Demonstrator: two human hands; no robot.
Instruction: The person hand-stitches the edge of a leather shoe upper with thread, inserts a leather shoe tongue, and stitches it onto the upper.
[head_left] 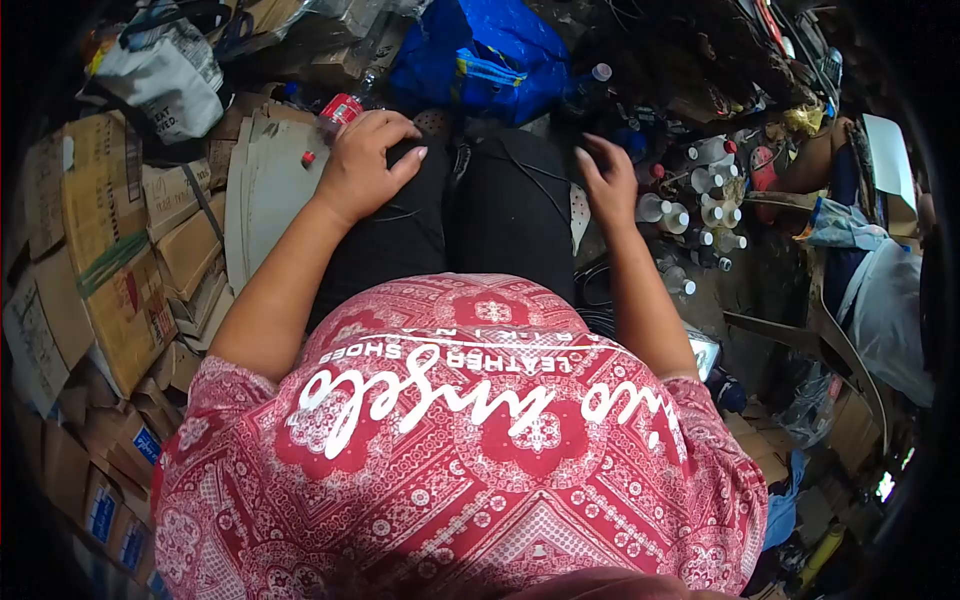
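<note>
My left hand (368,163) is over my left knee, its thumb apart from loosely bent fingers. Just beyond its knuckles lies a clear plastic bottle with a red label (343,108); I see no grip on it. A small red bottle cap (308,158) lies on a flat cardboard sheet (262,205) beside my left forearm. To the right of my right knee is my right hand (609,182), fingers spread and nothing visible in them. Several clear plastic bottles (675,217) with white or red caps stand close together to its right.
A blue bag (480,60) sits in front of my knees. Flattened cardboard boxes (115,250) are stacked at the left, below a white printed bag (175,85). At the right are a curved strip (835,340) and a translucent plastic bag (890,310).
</note>
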